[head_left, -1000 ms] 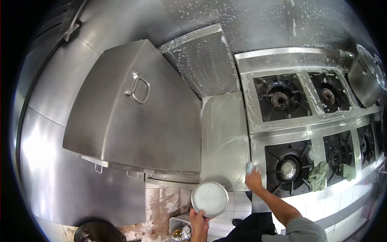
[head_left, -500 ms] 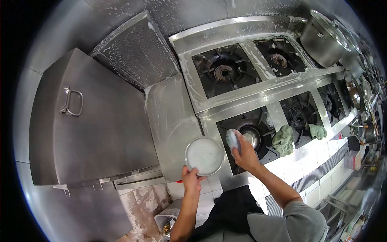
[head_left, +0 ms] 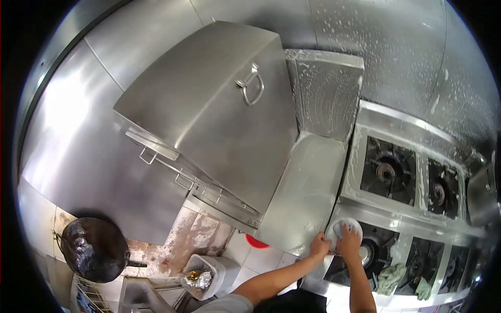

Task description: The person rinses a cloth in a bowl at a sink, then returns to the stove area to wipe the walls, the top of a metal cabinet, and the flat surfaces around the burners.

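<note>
My left hand grips the near left rim of a round bowl of whitish suds, held over the edge between the steel counter and the stove. In my right hand is a pale sponge, lowered into the bowl. The fingers are closed on it and partly cover it. Beside the right hand lies a front burner, partly hidden by that arm. Suds streak the counter and the stove's rear section.
A large steel cover with a handle stands left of the counter. Green cloths lie on the stove's front edge. A black wok, a grey bin and a red container sit lower left. A steel pot stands far right.
My view has swung left. My right hand has brought the sponge from over the front burner into the bowl. The left hand still holds the bowl.
</note>
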